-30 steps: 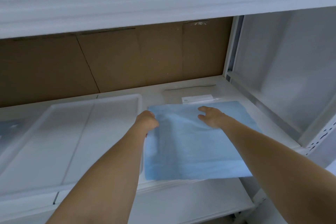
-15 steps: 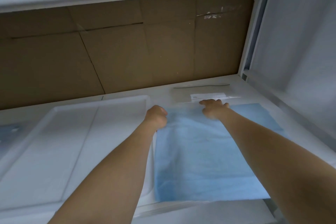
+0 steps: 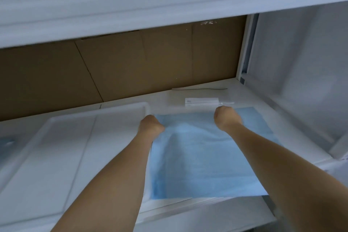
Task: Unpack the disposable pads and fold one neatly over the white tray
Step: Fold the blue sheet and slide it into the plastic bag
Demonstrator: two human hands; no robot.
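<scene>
Left hand point(image 3: 150, 125) and right hand point(image 3: 227, 118) are both curled into fists at the far edge of the blue pad point(image 3: 205, 160). Each appears to grip that edge, with the fingers tucked under and hidden from the head camera; the exact pinch cannot be confirmed.

Step in hand, as judged: the pad is being taken from its clear packaging point(image 3: 188, 108), whose open end and white label point(image 3: 201, 100) lie just beyond the knuckles. The pad lies flat on the shelf point(image 3: 207, 213), running from the two hands back toward the person, beneath and between the forearms. A shallow ridge in the sheet runs back from the left hand.

White tray point(image 3: 79, 118) sits just beside the left hand, on its outer side, with its near corner close to that fist. Tray and pad lie side by side, and the pad's left edge meets the tray's side.

Next move calls for an even lift by both hands so the thin sheet stays square, then a sideways carry over the tray rim before folding. Uneven tension would likely skew or crease the sheet.
</scene>
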